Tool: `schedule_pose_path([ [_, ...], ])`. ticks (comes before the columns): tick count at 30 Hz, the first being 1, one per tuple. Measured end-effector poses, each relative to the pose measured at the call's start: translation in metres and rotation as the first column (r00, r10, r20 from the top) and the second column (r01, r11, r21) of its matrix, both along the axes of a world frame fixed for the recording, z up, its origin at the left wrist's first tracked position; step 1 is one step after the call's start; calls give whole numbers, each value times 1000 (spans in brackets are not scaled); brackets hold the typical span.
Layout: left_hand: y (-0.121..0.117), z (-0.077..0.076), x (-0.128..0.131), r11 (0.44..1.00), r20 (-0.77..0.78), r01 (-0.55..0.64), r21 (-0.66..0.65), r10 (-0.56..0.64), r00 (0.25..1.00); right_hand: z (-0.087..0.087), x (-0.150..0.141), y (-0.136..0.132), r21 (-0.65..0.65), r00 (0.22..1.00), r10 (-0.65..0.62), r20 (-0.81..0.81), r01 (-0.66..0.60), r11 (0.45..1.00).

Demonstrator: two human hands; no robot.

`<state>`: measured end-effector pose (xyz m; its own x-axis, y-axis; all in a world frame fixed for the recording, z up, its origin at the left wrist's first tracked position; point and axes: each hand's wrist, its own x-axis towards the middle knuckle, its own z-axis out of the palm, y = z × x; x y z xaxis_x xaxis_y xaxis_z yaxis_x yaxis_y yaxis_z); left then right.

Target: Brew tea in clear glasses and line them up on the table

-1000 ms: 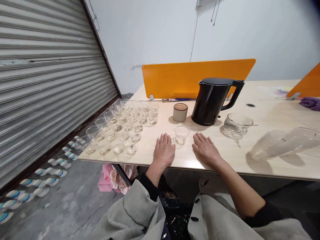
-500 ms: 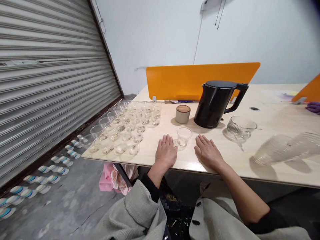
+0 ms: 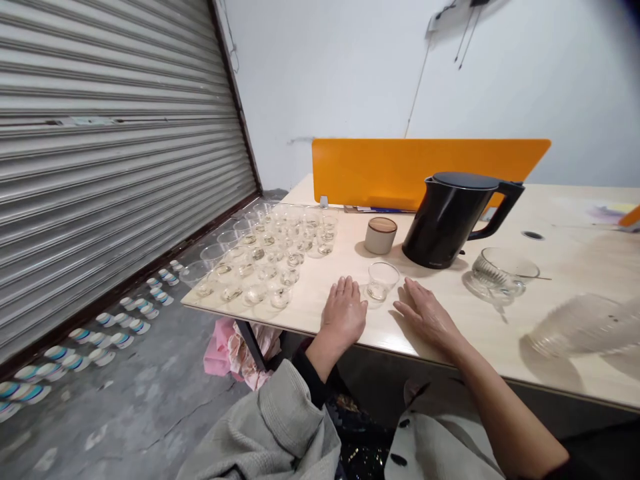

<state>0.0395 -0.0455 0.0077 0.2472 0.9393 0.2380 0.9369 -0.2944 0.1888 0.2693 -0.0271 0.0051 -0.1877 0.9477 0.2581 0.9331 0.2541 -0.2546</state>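
Note:
My left hand point(image 3: 344, 312) lies flat on the table near its front edge, palm down, fingers together and stretched out. To its right stands a clear plastic cup point(image 3: 382, 280), which neither hand holds. On the cup's other side my right hand point(image 3: 427, 312) is tilted, thumb apart from the fingers, its edge close to the tabletop; nothing is in it. Behind the cup sits a grey canister with a wooden lid point(image 3: 380, 237). A black electric kettle point(image 3: 447, 223) stands beyond my right hand.
Several clear cups point(image 3: 255, 293) with bits in the bottom crowd the table's left end. At right are a glass cup on a saucer point(image 3: 505, 273) with a thin stick and a lying stack of clear cups point(image 3: 580, 327). An orange divider point(image 3: 370, 170) stands behind.
My right hand has turned from flat to tilted, lifting its thumb side. My left hand stays flat. The whole view has shifted, so the table sits further right and slightly lower.

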Motion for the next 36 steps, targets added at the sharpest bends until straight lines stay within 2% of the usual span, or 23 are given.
schedule_pose_path([
  [4, -20, -7, -5, 996, 60, 8, 88, -13, 998, 0, -19, 13, 27, 958, 30, -286, -24, 999],
  [7, -36, -15, -10, 981, 88, 102, 166, -118, 989, 2, -36, 23, 22, 895, 16, -446, -7, 1000],
  [11, -45, -21, -15, 934, 40, 241, 263, -260, 965, 1, -52, 34, -8, 773, -7, -634, 3, 1000],
  [14, -45, -21, -16, 917, 17, 264, 298, -282, 959, 2, -62, 43, -11, 680, -17, -733, 13, 1000],
  [16, -44, -20, -16, 913, 16, 263, 312, -282, 959, 8, -72, 50, -3, 661, -8, -751, 9, 1000],
  [23, -41, -24, -16, 899, 47, 275, 340, -308, 950, 32, -133, 90, -26, 699, 64, -712, -118, 993],
  [27, -40, -26, -16, 896, 39, 280, 345, -311, 950, 29, -164, 113, -50, 736, 76, -673, -147, 988],
  [31, -39, -29, -16, 889, 32, 284, 359, -316, 948, 23, -182, 121, -94, 669, 61, -741, -193, 977],
  [36, -39, -34, -15, 889, 65, 276, 365, -320, 945, 21, -190, 122, -83, 613, 90, -785, -249, 965],
])
